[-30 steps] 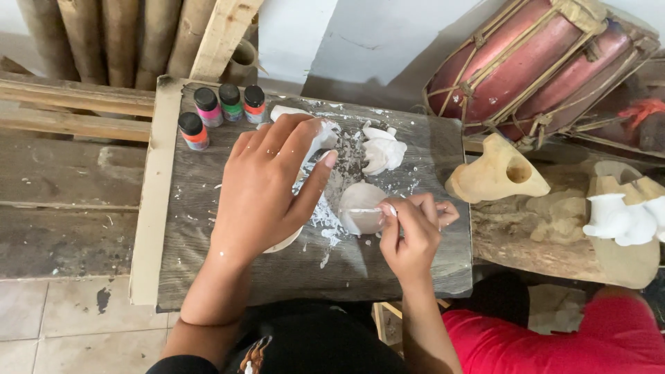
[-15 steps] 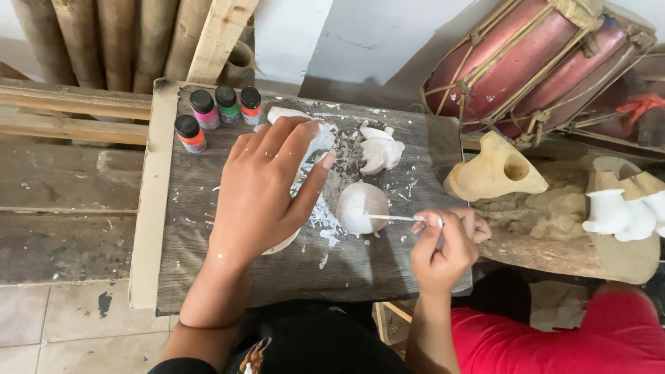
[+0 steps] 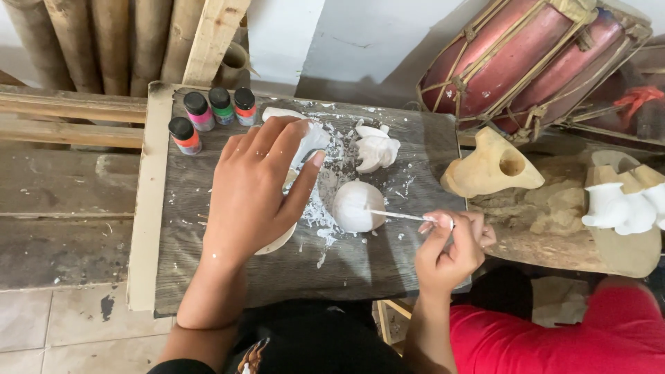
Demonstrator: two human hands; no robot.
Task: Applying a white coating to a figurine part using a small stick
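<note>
My left hand [image 3: 253, 187] lies spread wide, palm down, a little left of the frame's centre, fingers apart and covering a pale round dish [image 3: 280, 241] whose rim shows under my palm; my fingertips reach toward a white painted piece [image 3: 312, 135] above them. My right hand [image 3: 450, 246], lower right of centre, is closed in a pinch on a thin paint-whitened brush [image 3: 398, 215], thumb and fingers pressed together around its handle. The brush tip touches the right side of the white painted ball [image 3: 357, 206], which sits at the middle of the dark wooden board [image 3: 208, 277] amid splashes of white paint. Compared with a second ago, my right hand has drawn away to the right: then it was close against the ball, now only the brush reaches it, while my left hand has kept its place. At the upper left of the board stand four small paint bottles [image 3: 211, 114] with black caps, their bodies orange, pink, green and red. Just above the ball lies a white painted figure [image 3: 376, 147]. To the right, off the board, rests a bare wooden carving [image 3: 488, 166] with a round hole, and at the far right edge a white animal figure [image 3: 620, 206]. A red drum [image 3: 512, 59] fills the upper right.
</note>
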